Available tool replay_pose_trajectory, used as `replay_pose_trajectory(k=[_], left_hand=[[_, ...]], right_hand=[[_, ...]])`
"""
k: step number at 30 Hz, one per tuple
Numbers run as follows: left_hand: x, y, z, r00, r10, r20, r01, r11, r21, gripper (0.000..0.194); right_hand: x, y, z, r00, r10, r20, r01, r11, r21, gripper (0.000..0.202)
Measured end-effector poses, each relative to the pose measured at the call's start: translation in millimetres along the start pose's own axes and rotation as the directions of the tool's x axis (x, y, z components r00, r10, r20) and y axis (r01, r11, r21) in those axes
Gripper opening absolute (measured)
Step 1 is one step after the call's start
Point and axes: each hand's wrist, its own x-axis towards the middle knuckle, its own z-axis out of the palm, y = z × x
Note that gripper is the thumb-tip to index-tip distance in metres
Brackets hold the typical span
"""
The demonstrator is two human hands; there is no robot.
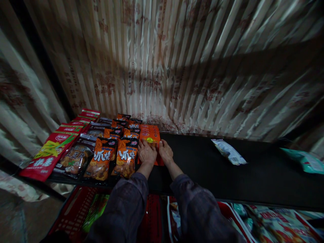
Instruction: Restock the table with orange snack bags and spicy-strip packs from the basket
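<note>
An orange packet (150, 131) lies on the black shelf (192, 162), to the right of the rows of orange-and-black snack bags (126, 156). My left hand (147, 152) rests flat on the packet's left part, its fingers extended and slightly apart. On the packet's right edge lies my right hand (166, 153), with its fingers together and pointing away from me; whether they pinch the edge is unclear. Both hands cover much of the packet's lower half.
Dark bags (76, 156) and red bags (52, 152) lie further left. A white bag (229, 152) and a teal bag (307, 161) lie on the right. Below the shelf stand a red basket (69, 211) and more bagged goods (280, 222). Pleated sheeting (157, 67) hangs behind.
</note>
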Motion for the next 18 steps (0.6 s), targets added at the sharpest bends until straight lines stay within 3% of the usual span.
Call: replay_pose_trajectory(k=[18], left_hand=[[-0.6, 2.3, -7.3, 0.999, -0.006, 0.032, 0.006, 1.000, -0.006, 0.057]], right_hand=[[2.2, 3.4, 1.3, 1.000, -0.019, 0.003, 0.020, 0.999, -0.038, 0.046]])
